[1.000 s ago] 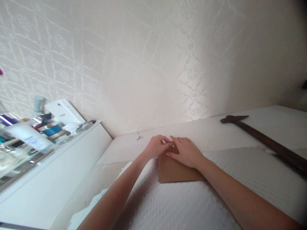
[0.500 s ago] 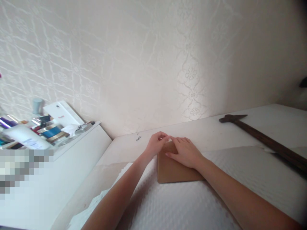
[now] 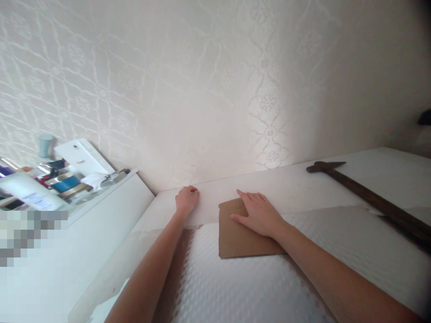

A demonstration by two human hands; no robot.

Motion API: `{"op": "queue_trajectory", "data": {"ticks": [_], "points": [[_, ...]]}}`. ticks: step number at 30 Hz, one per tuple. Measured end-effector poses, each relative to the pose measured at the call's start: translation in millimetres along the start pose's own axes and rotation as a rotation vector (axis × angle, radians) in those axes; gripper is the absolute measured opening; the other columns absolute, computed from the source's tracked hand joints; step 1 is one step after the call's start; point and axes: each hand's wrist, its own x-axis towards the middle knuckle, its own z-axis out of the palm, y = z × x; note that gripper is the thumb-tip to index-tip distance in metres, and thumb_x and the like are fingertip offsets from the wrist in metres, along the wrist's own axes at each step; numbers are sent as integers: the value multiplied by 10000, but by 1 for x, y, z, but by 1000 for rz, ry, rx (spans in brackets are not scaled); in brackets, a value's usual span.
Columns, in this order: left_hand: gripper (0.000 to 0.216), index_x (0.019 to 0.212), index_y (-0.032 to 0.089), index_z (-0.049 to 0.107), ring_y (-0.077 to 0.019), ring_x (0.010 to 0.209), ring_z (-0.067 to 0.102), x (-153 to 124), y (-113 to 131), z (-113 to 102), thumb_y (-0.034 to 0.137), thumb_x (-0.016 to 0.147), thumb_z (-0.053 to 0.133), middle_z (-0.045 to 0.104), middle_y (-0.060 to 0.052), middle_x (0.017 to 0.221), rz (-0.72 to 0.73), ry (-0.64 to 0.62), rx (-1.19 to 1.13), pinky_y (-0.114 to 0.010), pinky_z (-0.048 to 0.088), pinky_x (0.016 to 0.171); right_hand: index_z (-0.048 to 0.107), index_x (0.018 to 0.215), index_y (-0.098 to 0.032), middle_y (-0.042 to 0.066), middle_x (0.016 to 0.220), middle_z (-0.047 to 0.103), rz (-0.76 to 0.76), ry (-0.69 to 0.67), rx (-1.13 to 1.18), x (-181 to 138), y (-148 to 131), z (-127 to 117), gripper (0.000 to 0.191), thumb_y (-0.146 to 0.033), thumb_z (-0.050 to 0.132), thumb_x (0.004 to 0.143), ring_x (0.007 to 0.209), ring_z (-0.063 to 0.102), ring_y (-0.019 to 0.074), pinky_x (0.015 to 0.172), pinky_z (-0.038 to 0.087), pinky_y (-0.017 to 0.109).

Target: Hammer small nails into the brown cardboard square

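My right hand lies flat with its fingers spread on a piece of brown cardboard, pressing on its right part. A patch of small dark holes or dots shows near the cardboard's top edge. My left hand is at the back of the white surface, apart from the cardboard and to its left. Its fingers are curled in at the small dark metal bits, which the hand mostly hides. I cannot make out what is between those fingertips.
A hammer with a dark wooden handle lies on the right. Bubble wrap spreads beneath the cardboard. To the left, a white cabinet bears a white box, a blue tape roll and other clutter. A patterned wall stands behind.
My left hand has left the cardboard's top edge and moved left to where the small metal bits lie. My right hand has stayed on the cardboard, whose dotted patch now shows more clearly.
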Motion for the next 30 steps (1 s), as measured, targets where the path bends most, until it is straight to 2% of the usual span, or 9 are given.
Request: {"op": "queue_trajectory", "data": {"ticks": [5,9,11,14,16,18,21,26,30], "points": [[217,948,212,651,-215,978,594,-15,11,-2,303,839,487,674,-63,1000,115,42,-11,-332,433,864,334,1394,-91,173,1323,501,2,-7,0,0,1,0,745,-534,461,809,1212,442,292,1049,237,432],[217,934,207,653,-199,944,597,-43,28,-10,269,854,461,667,-56,983,240,-13,-66,-330,440,859,341,1384,-70,188,1298,520,-4,21,31,1,4,1,740,-513,477,807,1189,464,302,1035,270,441],[232,941,193,654,-197,939,598,-64,42,-17,247,859,444,661,-67,1001,368,-60,-88,-329,440,873,372,1361,-76,180,1267,548,-2,69,91,3,7,2,646,-439,457,834,1146,504,284,1001,326,424],[282,995,175,646,-201,981,587,-99,70,-26,225,872,397,644,-85,1062,546,-130,-94,-331,426,923,420,1319,-100,134,1157,626,21,216,251,5,13,5,485,-282,362,874,1048,570,216,932,407,356],[326,1097,157,610,-214,1097,539,-121,90,-29,243,882,381,596,-99,1192,605,-179,-87,-337,389,992,490,1256,-142,103,1101,653,45,356,287,7,18,5,429,-230,352,859,1007,587,208,907,429,362],[415,1235,156,523,-219,1217,454,-138,108,-28,327,920,315,519,-93,1311,644,-224,-82,-357,336,1052,558,1176,-142,109,1053,668,88,499,264,7,23,3,395,-217,359,843,979,593,227,887,441,387],[587,1347,153,410,-256,1313,341,-156,124,-25,508,924,210,408,-115,1410,658,-297,-33,-406,266,1094,602,1115,-97,159,1055,655,183,607,133,-1,37,-9,389,-233,364,839,988,583,259,887,435,409],[654,1314,162,450,-291,1305,350,-165,113,-34,586,897,176,397,-134,1409,616,-299,14,-429,267,1083,587,1163,-136,204,1155,589,427,588,-289,-47,92,-49,426,-300,439,798,1027,539,363,791,432,498],[620,1176,132,541,-297,1223,448,-166,72,-54,574,889,214,498,-157,1306,515,-277,79,-413,331,1033,618,1088,-136,258,920,613,594,453,-481,-93,141,-67,449,-421,422,802,877,571,425,642,421,518]]}}
